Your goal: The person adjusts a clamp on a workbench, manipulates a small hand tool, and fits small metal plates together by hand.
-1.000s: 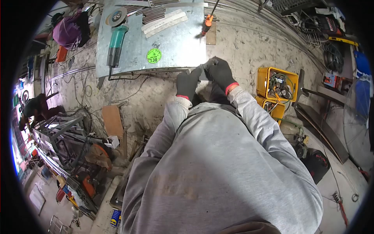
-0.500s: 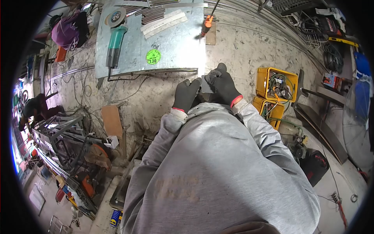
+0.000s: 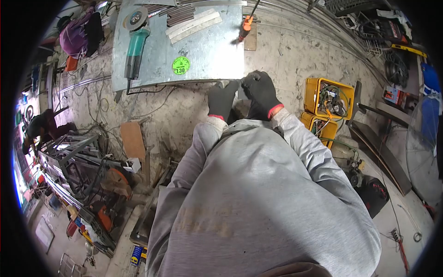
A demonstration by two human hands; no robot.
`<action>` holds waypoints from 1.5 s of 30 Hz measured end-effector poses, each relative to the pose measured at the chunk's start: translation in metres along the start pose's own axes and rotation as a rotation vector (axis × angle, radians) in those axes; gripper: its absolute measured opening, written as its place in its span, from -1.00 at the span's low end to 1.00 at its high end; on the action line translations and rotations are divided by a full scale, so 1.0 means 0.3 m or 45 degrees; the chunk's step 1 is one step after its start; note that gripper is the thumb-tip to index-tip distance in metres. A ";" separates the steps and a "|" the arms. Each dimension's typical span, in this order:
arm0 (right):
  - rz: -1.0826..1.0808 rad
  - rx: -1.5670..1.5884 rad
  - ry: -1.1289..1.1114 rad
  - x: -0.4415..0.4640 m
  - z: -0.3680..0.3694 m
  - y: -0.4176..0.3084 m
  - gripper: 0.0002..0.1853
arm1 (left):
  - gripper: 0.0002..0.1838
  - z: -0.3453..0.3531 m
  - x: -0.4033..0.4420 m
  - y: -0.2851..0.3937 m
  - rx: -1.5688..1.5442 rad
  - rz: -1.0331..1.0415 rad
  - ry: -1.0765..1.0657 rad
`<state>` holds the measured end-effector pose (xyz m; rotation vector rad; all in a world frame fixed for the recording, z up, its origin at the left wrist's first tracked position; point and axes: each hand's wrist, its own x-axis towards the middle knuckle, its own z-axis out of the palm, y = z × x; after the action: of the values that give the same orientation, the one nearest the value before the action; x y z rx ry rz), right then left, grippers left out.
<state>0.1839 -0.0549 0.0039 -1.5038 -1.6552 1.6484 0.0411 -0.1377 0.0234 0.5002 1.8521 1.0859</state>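
Observation:
Both my hands wear dark gloves with red cuffs and meet at the near right corner of a metal-topped table [image 3: 207,60]. A small flat grey piece [image 3: 242,94], perhaps sheet metal, shows between them, mostly covered by the gloves. My left hand [image 3: 222,99] is closed at the piece's left side, with its fingertips beside the table edge. Curled over its right side is my right hand [image 3: 261,94], fingers pinched together. An angle grinder [image 3: 135,51] with a green body lies on the table to the left, near a round green sticker [image 3: 181,66].
Metal strips [image 3: 180,16] and a pale flat bar [image 3: 194,27] lie on the tabletop. An orange-handled tool [image 3: 246,28] hangs over its right edge. Yellow crates [image 3: 311,99] with cables stand right. A bent-over person [image 3: 44,127] is at far left, near metal frames [image 3: 74,157].
My hands have moved slightly up, closer to the table's edge. My right hand has turned and now covers more of the grey piece.

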 end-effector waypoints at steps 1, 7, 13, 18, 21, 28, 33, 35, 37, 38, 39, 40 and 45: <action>0.008 0.000 0.003 0.006 -0.005 0.013 -0.86 | -0.61 -0.001 0.001 -0.020 0.002 -0.006 -0.006; 0.154 -0.140 -0.056 -0.061 0.005 0.083 -0.91 | -0.62 -0.011 -0.044 -0.078 -0.061 -0.142 -0.044; 0.050 0.051 -0.042 0.025 0.004 0.059 -0.89 | -0.67 -0.010 0.007 -0.015 0.066 0.163 -0.075; 0.100 -0.087 -0.003 -0.061 0.000 0.047 -0.89 | -0.53 -0.023 -0.045 -0.042 0.103 -0.011 -0.052; 0.115 -0.151 0.017 -0.062 0.012 0.028 -0.87 | -0.50 -0.018 -0.041 -0.050 0.007 -0.041 -0.006; 0.071 0.093 -0.041 -0.004 -0.001 0.059 -0.87 | -0.48 -0.009 0.027 -0.134 0.274 0.319 -0.041; 0.179 -0.085 0.034 -0.049 0.007 0.048 -0.88 | -0.50 -0.005 -0.022 -0.056 0.160 0.077 0.041; -0.134 -0.112 0.082 0.017 0.009 0.087 -0.89 | -0.54 0.001 -0.006 -0.027 0.096 0.104 -0.020; -0.028 0.055 -0.033 0.052 -0.002 0.063 -0.91 | -0.55 0.019 0.052 -0.098 0.110 0.406 0.044; -0.074 0.075 -0.094 0.057 -0.007 0.085 -0.91 | -0.52 0.010 0.076 -0.171 1.011 1.006 0.107; -0.081 0.077 -0.095 0.051 -0.002 0.106 -0.91 | -0.52 0.002 0.050 -0.136 1.013 1.010 0.113; -0.013 0.024 -0.097 0.035 0.003 0.129 -0.90 | -0.50 -0.004 0.010 -0.103 0.631 0.578 0.080; 0.104 -0.136 0.093 -0.050 0.018 0.009 -0.86 | -0.44 -0.004 0.008 -0.089 0.204 0.127 0.051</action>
<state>0.1861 -0.0707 0.0064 -1.6837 -1.6868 1.5477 0.0414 -0.1508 -0.0002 0.6749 1.9771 1.0235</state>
